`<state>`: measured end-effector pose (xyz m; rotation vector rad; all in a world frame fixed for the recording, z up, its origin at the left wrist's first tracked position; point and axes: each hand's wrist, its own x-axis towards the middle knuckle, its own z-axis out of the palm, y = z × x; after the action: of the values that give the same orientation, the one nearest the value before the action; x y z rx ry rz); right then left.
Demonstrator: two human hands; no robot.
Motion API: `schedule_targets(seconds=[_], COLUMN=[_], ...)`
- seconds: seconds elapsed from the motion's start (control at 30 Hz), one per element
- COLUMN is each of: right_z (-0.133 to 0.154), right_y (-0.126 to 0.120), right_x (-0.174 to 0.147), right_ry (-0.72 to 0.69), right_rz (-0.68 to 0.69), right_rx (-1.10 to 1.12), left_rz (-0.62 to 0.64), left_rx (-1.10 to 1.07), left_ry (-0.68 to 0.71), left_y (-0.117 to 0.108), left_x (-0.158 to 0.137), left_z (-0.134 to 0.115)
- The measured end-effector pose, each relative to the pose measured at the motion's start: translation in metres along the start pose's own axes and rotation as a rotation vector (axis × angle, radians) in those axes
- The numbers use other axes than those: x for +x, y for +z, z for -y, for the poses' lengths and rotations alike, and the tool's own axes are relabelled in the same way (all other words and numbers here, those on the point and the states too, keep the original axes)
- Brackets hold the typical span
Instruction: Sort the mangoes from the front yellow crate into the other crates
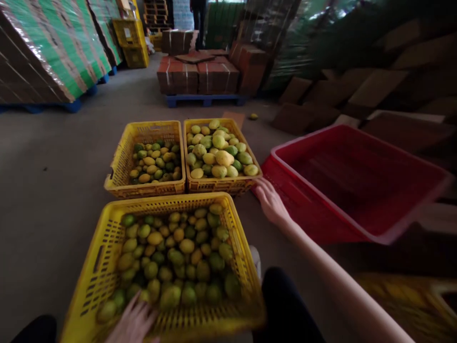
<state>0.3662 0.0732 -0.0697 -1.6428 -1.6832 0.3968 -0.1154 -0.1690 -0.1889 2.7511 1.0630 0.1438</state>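
the left hand [135,321], its wrist cut off by the bottom edge, reaches over the near side of the nearest yellow crate [171,200], fingers at the fruit [186,246] inside; whether it grips any, i cannot tell. the right hand [269,200], fingers loosely extended, is at the rear right crate's [221,186] corner, contact unclear. the red bin [314,209] beside it blurs rightward.

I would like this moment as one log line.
left hand: at fruit in nearest yellow crate; right hand: by rear right crate; contact: unclear
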Motion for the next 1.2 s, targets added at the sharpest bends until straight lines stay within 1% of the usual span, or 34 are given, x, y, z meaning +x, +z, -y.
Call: schedule_targets(seconds=[0.03,0.07,0.13,0.17,0.2,0.23,0.27,0.33,0.4,0.43,0.47,0.5,0.53,0.57,0.63,0.67,0.73,0.8,0.87,0.97,1.07,1.2], right_z=[0.006,0.012,0.025,0.032,0.040,0.049,0.060,0.088,0.126,0.147,0.169,0.190,0.210,0.226,0.243,0.244,0.232,0.213,0.198,0.192,0.195,0.195], right_y=[-0.011,-0.022,-0.047,-0.059,-0.072,-0.084,-0.096,-0.116,-0.126,-0.124,-0.118,-0.106,-0.090,-0.070,-0.023,0.001,0.043,0.073,0.088,0.096,0.100,0.104], right_x=[-0.043,-0.085,-0.162,-0.192,-0.215,-0.231,-0.239,-0.235,-0.212,-0.199,-0.188,-0.181,-0.179,-0.182,-0.205,-0.221,-0.253,-0.278,-0.293,-0.299,-0.297,-0.297], right_ry=[0.027,0.070,0.183,0.244,0.286,0.305,0.295,0.212,0.133,0.114,0.090,0.052,0.005,-0.038,-0.115,-0.132,-0.148,-0.081,-0.055,-0.035,-0.026,-0.033], right_rz=[0.055,0.089,0.088,0.072,0.054,0.030,0.009,-0.089,-0.176,-0.200,-0.202,-0.175,-0.107,0.008,0.322,0.399,0.498,0.548,0.530,0.505,0.494,0.485], right_rx=[0.008,0.008,0.037,0.049,0.057,0.059,0.056,0.054,0.091,0.139,0.185,0.204,0.180,0.120,-0.095,-0.140,-0.221,-0.434,-0.493,-0.517,-0.539,-0.552], left_rz=[-0.010,0.013,0.121,0.185,0.241,0.290,0.329,0.404,0.467,0.478,0.471,0.450,0.424,0.394,0.334,0.304,0.221,0.133,0.051,0.000,0.022,0.059], left_rx=[0.022,0.041,0.049,0.042,0.034,0.025,0.020,0.036,0.089,0.107,0.110,0.095,0.067,0.038,-0.002,-0.006,0.011,0.044,0.085,0.126,0.115,0.082], left_ry=[-0.004,-0.020,-0.059,-0.075,-0.094,-0.118,-0.150,-0.241,-0.339,-0.371,-0.393,-0.404,-0.406,-0.401,-0.385,-0.380,-0.403,-0.457,-0.507,-0.570,-0.619,-0.641], left_y=[-0.006,-0.013,-0.029,-0.037,-0.046,-0.055,-0.063,-0.078,-0.089,-0.093,-0.095,-0.097,-0.098,-0.097,-0.092,-0.088,-0.080,-0.072,-0.069,-0.069,-0.074,-0.082], left_x=[0.002,0.005,0.013,0.018,0.024,0.029,0.034,0.040,0.042,0.041,0.038,0.034,0.029,0.023,0.011,0.005,-0.002,-0.007,-0.008,-0.006,-0.004,-0.003], left_z=[0.000,-0.001,-0.002,-0.003,-0.004,-0.006,-0.008,-0.014,-0.022,-0.026,-0.031,-0.036,-0.041,-0.046,-0.052,-0.053,-0.054,-0.055,-0.059,-0.066,-0.072,-0.074])
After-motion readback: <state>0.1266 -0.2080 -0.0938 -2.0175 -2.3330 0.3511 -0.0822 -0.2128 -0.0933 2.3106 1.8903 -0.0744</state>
